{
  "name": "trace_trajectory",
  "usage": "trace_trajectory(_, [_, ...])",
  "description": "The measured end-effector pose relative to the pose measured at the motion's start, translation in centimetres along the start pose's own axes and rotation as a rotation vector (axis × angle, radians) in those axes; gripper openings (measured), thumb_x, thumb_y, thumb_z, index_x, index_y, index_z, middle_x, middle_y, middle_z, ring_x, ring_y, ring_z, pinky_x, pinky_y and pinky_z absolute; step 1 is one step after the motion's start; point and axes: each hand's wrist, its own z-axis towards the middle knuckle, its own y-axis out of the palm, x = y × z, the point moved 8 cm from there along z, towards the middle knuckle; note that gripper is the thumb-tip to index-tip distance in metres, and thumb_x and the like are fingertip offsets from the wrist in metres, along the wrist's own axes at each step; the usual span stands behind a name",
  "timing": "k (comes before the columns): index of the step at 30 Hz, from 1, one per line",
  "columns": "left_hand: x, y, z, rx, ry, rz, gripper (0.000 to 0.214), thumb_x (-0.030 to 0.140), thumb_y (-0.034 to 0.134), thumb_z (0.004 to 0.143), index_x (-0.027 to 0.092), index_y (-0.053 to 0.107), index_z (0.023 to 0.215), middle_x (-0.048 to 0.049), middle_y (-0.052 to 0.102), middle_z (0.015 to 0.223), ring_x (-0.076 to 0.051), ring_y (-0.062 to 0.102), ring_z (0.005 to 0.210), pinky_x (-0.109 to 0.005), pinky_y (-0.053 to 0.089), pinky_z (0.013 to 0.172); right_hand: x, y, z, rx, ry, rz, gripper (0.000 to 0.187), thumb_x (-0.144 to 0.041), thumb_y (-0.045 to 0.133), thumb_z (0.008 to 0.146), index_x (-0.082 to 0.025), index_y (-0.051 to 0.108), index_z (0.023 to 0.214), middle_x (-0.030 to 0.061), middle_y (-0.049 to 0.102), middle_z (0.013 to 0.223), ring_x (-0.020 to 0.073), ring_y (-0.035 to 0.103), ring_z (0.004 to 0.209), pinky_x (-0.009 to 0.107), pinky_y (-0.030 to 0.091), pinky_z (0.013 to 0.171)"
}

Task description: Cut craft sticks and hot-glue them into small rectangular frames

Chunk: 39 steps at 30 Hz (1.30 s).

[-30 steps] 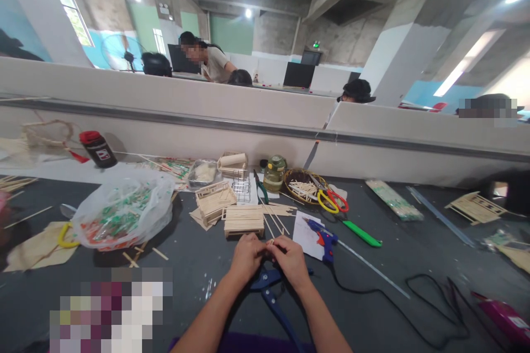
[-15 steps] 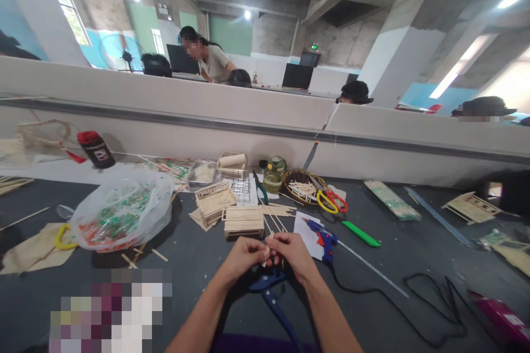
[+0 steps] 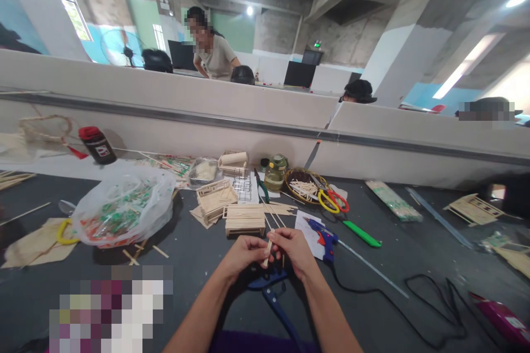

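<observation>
Between the fingertips of my left hand (image 3: 248,253) and my right hand (image 3: 292,242) are short pale wooden sticks (image 3: 268,249), bunched together and tilted. Both hands are closed in a pinch on them, the left low and the right near the top. Under the hands lies a blue-handled cutting tool (image 3: 271,292), partly hidden. Just beyond them sits a small slatted wooden model (image 3: 244,219), with several long thin sticks (image 3: 273,212) beside it. A blue glue gun (image 3: 327,238) rests on white paper to the right of my right hand.
A plastic bag of wrapped sticks (image 3: 124,209) stands at left. At the back are a wooden box model (image 3: 216,198), a jar (image 3: 275,174), a basket of short sticks (image 3: 304,188) and scissors (image 3: 331,201). A black cord (image 3: 381,290) loops at right; a partition (image 3: 165,96) runs behind.
The sticks in my fingers are drawn closer together and show more plainly, with my right hand slightly higher. Across the partition, a standing person has straightened up a little.
</observation>
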Motion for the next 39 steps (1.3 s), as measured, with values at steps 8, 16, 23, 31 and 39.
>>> trace_trajectory(8, [0.8,-2.3,-0.1,0.226,0.072,-0.021,0.037,0.040,0.083,0.056,0.009,0.066,0.068,-0.0065,0.067,0.062,-0.011,0.055,0.049,-0.023,0.042,0.054,-1.3,1.6,1.7,-0.017,-0.039,-0.058,0.040,-0.053,0.073,0.066,-0.013,0.068,0.070,-0.0038,0.056,0.050,0.0075,0.047,0.039,0.020,0.035,0.040])
trace_trajectory(16, [1.6,-4.2,-0.3,0.319,0.132,0.031,0.036,0.040,0.083,0.056,0.009,0.070,0.068,-0.0044,0.066,0.059,-0.009,0.051,0.050,-0.021,0.037,0.053,-1.9,3.0,3.0,-0.084,-0.042,-0.039,0.036,-0.047,0.075,0.065,-0.014,0.066,0.071,-0.0036,0.057,0.053,0.0093,0.050,0.045,0.020,0.039,0.041])
trace_trajectory(23, [2.3,-4.8,0.4,0.365,0.141,0.040,0.034,0.041,0.081,0.056,0.010,0.069,0.063,-0.0024,0.062,0.053,-0.009,0.049,0.046,-0.021,0.034,0.051,-1.3,3.1,4.8,-0.147,0.010,-0.136,0.040,-0.052,0.075,0.061,-0.016,0.059,0.066,-0.0035,0.058,0.048,0.0086,0.045,0.039,0.019,0.034,0.035])
trace_trajectory(31, [3.5,-4.2,3.0,0.288,0.115,0.183,0.024,0.033,0.075,0.062,0.011,0.068,0.064,-0.0006,0.061,0.052,-0.009,0.048,0.046,-0.021,0.031,0.049,-2.4,1.2,5.6,-0.073,-0.040,-0.106,0.038,-0.050,0.076,0.062,-0.016,0.060,0.068,-0.0045,0.054,0.050,0.0081,0.043,0.041,0.019,0.032,0.037])
trace_trajectory(39, [3.3,-2.6,3.7,0.173,0.191,-0.096,0.033,0.040,0.079,0.065,0.010,0.065,0.069,-0.0064,0.068,0.062,-0.013,0.061,0.056,-0.023,0.044,0.059,-3.1,1.0,5.3,-0.064,-0.036,-0.053,0.037,-0.047,0.077,0.064,-0.016,0.059,0.069,-0.0046,0.054,0.051,0.0087,0.047,0.040,0.020,0.029,0.039])
